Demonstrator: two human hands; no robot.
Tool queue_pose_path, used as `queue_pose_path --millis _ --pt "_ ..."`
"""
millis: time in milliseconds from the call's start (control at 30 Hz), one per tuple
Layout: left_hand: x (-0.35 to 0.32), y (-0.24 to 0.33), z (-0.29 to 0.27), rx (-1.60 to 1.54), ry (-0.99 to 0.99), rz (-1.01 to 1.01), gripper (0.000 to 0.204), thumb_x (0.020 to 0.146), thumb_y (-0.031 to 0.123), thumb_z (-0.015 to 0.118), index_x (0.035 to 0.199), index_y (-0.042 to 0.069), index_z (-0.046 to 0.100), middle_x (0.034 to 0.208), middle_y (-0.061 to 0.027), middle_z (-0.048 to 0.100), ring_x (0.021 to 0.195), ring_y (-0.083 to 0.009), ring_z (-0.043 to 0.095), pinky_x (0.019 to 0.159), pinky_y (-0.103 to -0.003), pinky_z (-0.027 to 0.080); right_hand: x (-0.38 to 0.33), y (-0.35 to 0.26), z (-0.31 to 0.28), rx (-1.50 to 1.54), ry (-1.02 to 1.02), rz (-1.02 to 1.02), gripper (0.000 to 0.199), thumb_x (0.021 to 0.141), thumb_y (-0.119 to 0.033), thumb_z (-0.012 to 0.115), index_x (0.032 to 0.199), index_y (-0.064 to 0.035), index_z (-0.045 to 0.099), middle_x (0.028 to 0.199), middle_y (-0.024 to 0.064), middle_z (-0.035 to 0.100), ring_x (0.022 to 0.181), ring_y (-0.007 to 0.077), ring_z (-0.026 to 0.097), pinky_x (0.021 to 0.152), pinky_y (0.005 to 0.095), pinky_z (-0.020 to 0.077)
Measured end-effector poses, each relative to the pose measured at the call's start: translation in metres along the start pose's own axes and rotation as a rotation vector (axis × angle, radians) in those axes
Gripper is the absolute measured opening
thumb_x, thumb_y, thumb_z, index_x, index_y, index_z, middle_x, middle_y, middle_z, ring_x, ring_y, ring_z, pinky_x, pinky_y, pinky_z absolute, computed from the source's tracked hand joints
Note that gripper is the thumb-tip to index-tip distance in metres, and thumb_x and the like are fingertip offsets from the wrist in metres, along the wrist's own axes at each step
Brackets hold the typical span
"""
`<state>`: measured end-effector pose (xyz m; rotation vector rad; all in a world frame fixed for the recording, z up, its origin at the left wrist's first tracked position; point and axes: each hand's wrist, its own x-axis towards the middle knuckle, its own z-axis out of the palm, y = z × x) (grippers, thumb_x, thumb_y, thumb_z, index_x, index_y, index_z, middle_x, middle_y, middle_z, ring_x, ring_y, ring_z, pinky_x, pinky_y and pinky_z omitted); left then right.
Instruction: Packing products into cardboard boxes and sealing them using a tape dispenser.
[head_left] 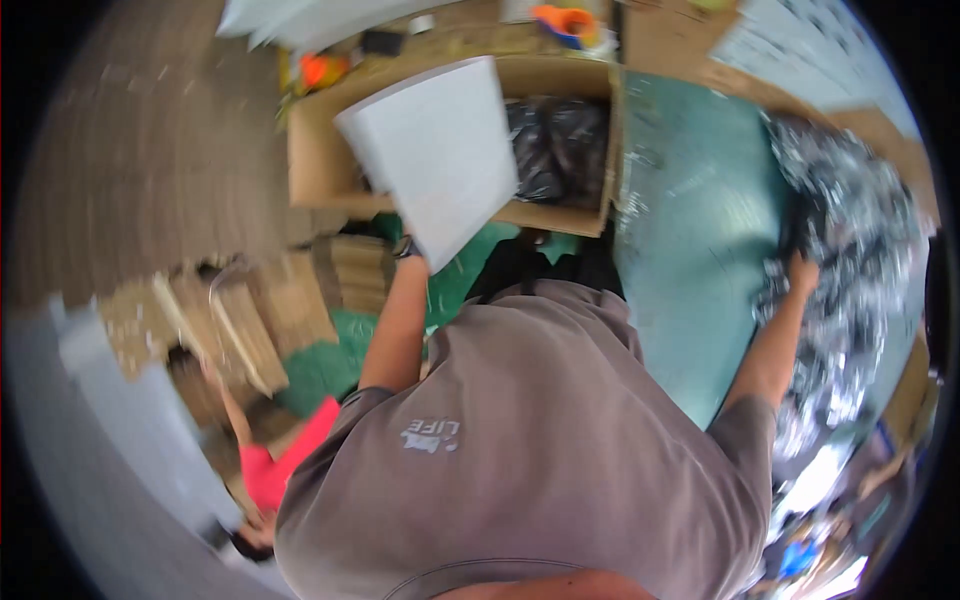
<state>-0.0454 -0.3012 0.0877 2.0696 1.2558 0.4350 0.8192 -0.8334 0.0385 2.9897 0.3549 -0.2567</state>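
Observation:
A white paper sheet, apparently folded or layered, is held up by my left hand over the open cardboard box. The sheet hides most of that hand's fingers; a dark watch is on the wrist. Dark plastic-wrapped packages lie in the box, on the side the sheet leaves uncovered. Out to the right, my right hand closes on a black plastic bag at the edge of a heap of shiny clear plastic bags. Its fingertips are lost in the dark plastic.
The heap lies on a green tabletop. Beyond the box are an orange tape roll and another orange item. Flattened cardboard is stacked at left, where a person in red reaches toward it.

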Motion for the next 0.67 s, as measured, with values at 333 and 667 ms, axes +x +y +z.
queue_pose_path --millis 333,667 --pt "-0.068 0.305 -0.042 0.044 0.355 -0.020 0.040 0.102 0.019 0.072 0.141 0.009 0.068 0.120 -0.0153 0.080 0.108 -0.0374 0.078 0.095 -0.046 0.062 -0.046 -0.048 0.031 -0.197 -0.181 -0.104 0.078 0.098 -0.068 0.062 0.126 0.0026 0.081 0.129 0.0322 0.075 0.120 0.0461 0.077 0.101 0.0565 0.0633" --pt "-0.128 0.251 0.016 0.305 -0.566 0.018 0.051 0.096 0.036 0.078 0.139 0.009 0.070 0.121 -0.0234 0.078 0.114 -0.0458 0.073 0.097 -0.058 0.058 -0.156 -0.071 0.017 -0.908 -0.076 -0.832 0.021 0.112 -0.026 0.054 0.125 -0.0204 0.069 0.101 0.0117 0.083 0.097 0.0363 0.082 0.085 0.0618 0.0580"
